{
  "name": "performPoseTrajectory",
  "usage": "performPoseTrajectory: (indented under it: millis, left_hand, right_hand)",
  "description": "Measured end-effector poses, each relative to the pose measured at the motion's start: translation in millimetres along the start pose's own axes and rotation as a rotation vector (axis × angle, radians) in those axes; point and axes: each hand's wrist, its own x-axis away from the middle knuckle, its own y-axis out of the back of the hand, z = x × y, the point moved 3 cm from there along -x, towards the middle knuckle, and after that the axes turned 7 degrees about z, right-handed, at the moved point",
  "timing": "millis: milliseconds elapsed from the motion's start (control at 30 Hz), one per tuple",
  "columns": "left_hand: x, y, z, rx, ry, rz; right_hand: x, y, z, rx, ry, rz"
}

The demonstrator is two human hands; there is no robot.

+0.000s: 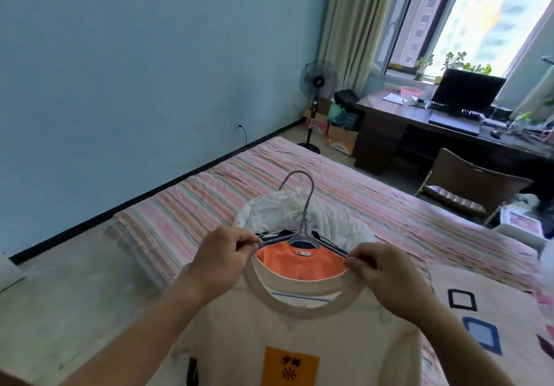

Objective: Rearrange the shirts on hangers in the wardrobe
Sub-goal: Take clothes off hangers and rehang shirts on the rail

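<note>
Left hand (223,253) and right hand (379,268) each pinched the beige shirt (287,334) at its collar, apparently to seat the grey hanger (302,229) inside; shirt lay near me over the striped bed (389,205); wardrobe unseen.

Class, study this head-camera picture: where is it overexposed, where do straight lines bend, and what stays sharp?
Head view: the window is blown out to white glare; the wall's dark skirting bows with wide-angle distortion; the hanger and both hands, left and right, stay fairly sharp.
</note>
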Motion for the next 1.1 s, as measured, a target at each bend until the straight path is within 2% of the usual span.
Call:
performPoseTrajectory:
  millis: [100, 233, 433, 633, 767, 900, 967, 1100]
  left_hand:
    - [-52.3, -42.7, 21.3, -0.038, 0.062, 0.117]
    - [-118.8, -92.7, 54.2, -0.090, 0.134, 0.196]
    - [-218.2, -162.9, 103.8, -0.132, 0.275, 0.173]
    - [-297.8, -231.5, 159.3, -0.114, 0.389, 0.208]
    - [-310.0, -282.8, 197.3, -0.191, 0.383, 0.429]
    - [-301.4, -322.2, 248.4, -0.436, 0.557, 0.588]
    - [-294.1, -330.0, 268.4, -0.378, 0.674, 0.663]
    - [-297.0, -349.4, 299.9, -0.266, 0.707, 0.782]
  right_hand:
    - [-36.9, -15.1, -51.0, 0.008, -0.091, 0.043]
    - [-89.4, -34.6, -111.7, 0.037, -0.201, 0.090]
    - [-180.9, -59.5, -192.1, 0.074, -0.296, 0.151]
    - [-261.7, -103.1, -268.0, -0.022, -0.399, 0.095]
    - [-296.2, -143.8, -311.7, -0.044, -0.430, 0.127]
    - [-317.8, -189.7, -347.1, -0.005, -0.452, 0.228]
    - [-318.8, -205.4, -354.0, 0.017, -0.450, 0.279]
    - [-329.0, -243.9, -381.9, 0.067, -0.430, 0.491]
